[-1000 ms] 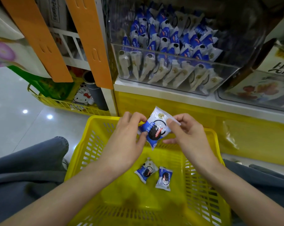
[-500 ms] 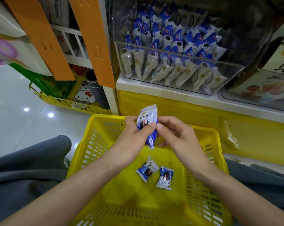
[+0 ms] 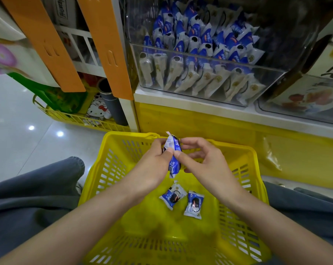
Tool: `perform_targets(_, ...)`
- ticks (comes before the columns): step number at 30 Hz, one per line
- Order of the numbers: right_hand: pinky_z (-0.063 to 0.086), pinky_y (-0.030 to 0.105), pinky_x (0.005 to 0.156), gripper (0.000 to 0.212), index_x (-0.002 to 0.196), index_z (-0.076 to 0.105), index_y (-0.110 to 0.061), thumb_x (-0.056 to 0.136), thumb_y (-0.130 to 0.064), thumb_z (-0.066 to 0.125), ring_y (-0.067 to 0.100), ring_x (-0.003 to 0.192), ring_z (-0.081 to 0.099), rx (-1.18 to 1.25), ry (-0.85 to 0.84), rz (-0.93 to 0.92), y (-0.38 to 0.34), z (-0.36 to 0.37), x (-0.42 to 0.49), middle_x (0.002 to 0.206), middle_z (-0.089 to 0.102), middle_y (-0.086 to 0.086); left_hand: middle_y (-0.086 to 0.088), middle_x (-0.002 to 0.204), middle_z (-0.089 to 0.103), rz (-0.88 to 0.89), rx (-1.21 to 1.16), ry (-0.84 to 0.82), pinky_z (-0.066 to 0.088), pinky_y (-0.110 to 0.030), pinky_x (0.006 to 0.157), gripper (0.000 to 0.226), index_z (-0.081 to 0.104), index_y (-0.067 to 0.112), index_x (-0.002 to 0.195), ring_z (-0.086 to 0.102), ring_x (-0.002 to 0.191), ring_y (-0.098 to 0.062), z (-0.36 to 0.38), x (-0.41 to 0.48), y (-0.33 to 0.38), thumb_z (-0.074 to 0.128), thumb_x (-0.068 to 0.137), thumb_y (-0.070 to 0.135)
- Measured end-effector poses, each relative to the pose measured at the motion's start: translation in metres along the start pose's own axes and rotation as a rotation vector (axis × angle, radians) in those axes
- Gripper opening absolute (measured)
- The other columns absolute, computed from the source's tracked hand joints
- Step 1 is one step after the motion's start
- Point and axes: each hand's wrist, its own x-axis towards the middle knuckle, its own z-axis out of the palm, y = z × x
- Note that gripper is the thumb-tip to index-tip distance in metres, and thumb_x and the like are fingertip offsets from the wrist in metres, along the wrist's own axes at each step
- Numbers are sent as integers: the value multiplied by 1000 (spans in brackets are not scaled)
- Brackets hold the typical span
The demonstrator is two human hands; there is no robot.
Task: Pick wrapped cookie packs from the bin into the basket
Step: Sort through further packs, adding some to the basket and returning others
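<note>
1. Blue-and-white wrapped cookie pack [image 3: 173, 158], standing on end.
2. Left hand [image 3: 152, 167] and right hand [image 3: 206, 165] both pinch it between them, over the basket [image 3: 123, 134].
3. Two more packs [image 3: 172, 196] lie below the hands.

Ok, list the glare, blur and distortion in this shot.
Head view: two bright glare spots on the floor; the clear bin front carries soft reflections; the wide lens bows the shelf edge; the held pack is fairly sharp, the basket near rim soft.
</note>
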Motion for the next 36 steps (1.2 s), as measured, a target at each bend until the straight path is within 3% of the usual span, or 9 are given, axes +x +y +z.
perform_targets(3, 55, 44, 71, 18, 86, 61, -35, 73, -31, 72, 5, 72, 63, -41, 5, -6, 1, 0, 1, 93, 66, -12, -6, 118, 60, -43, -75, 2, 42, -48, 100, 26, 45, 18, 120, 57, 111, -21, 2, 2, 1, 45, 95, 26)
perform_targets(7, 54, 44, 74, 17, 93, 65, -30, 77, -34, 68, 4, 73, 62, -51, -8, -21, 1, 1, 0, 96, 67, -9, 0, 119, 60, 34, 19, -11, 42, -46, 101, 30, 48, 20, 117, 56, 113, -18, 0, -1, 2, 48, 93, 38)
perform_targets(10, 54, 43, 77, 15, 97, 66, -25, 82, -28, 66, 10, 78, 63, -34, 7, -31, 1, 1, 0, 99, 66, -6, 3, 113, 62, 99, 50, 6, 44, -43, 99, 14, 52, 28, 104, 58, 109, -15, 0, -4, 4, 40, 97, 32)
perform_targets(15, 58, 32, 69, 9, 94, 64, -24, 85, -23, 64, 15, 79, 64, 6, 22, -18, 1, -1, 0, 91, 65, -8, -2, 97, 61, 222, 203, 58, 45, -31, 84, 17, 52, 26, 95, 57, 89, -14, -1, -4, 5, 36, 99, 24)
perform_targets(21, 57, 37, 68, 1, 85, 65, -27, 85, -27, 65, 8, 72, 66, -98, 47, -69, 0, -5, 1, 80, 66, -15, -4, 111, 63, 276, 382, 59, 43, -35, 92, 31, 53, 14, 121, 58, 103, -19, -3, -7, 3, 34, 99, 25)
perform_targets(26, 57, 37, 68, 13, 79, 66, -29, 87, -20, 61, 5, 67, 66, -179, 73, -105, -2, -7, 2, 71, 66, -16, -3, 92, 63, 395, 563, 122, 35, -21, 64, 30, 52, 17, 118, 56, 78, -16, -3, -9, 4, 32, 99, 27)
perform_targets(31, 57, 38, 65, 11, 87, 68, -19, 89, -15, 58, 9, 67, 66, -249, 99, -145, 0, -7, 2, 74, 69, -5, 9, 82, 57, 326, 527, 78, 38, -9, 60, 27, 51, 22, 117, 56, 79, -11, -1, -8, 8, 40, 96, 34)
perform_targets(33, 57, 36, 66, 12, 91, 69, -18, 89, -13, 58, 9, 70, 65, -264, 84, -161, 1, -8, 1, 80, 69, -4, 9, 91, 62, 290, 498, 17, 40, -11, 63, 32, 50, 24, 115, 58, 82, -7, -1, -9, 10, 50, 89, 42)
perform_targets(36, 52, 18, 67, 14, 95, 70, -17, 88, -12, 59, 4, 74, 62, -312, 57, -182, 1, -8, 1, 87, 69, -4, -1, 99, 64, 266, 484, 2, 52, -28, 72, 29, 50, 19, 115, 65, 81, -16, -2, -7, 10, 55, 89, 31)
